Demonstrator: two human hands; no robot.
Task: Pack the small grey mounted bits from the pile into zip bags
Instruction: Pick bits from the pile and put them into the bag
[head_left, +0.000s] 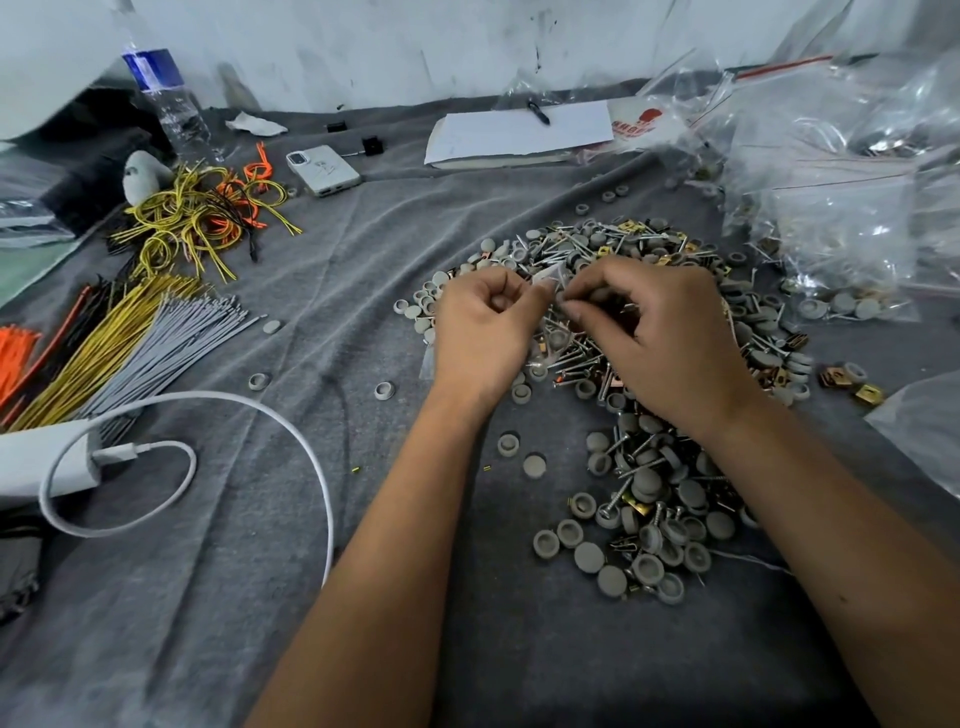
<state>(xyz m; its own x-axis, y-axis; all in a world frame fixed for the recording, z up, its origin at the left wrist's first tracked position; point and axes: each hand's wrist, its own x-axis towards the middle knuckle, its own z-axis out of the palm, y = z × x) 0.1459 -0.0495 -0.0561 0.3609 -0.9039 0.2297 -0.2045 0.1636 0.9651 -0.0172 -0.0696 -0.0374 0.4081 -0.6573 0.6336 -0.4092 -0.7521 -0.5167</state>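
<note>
A: Pile (644, 332) where?
B: Centre-right of the grey-cloth tabletop (322, 291), both hands over it.
A: Hands?
B: Left hand (485, 332) curled, pinching a small clear zip bag (549, 275); right hand (670, 338) fingertips pinched at the bag mouth, on what I can't tell. Filled bags (841, 249) far right

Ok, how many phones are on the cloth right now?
1. The white phone lies camera side up at the far left of the grey cloth, between the water bottle and the notepad. Another could be hidden under the clear bags.
</note>
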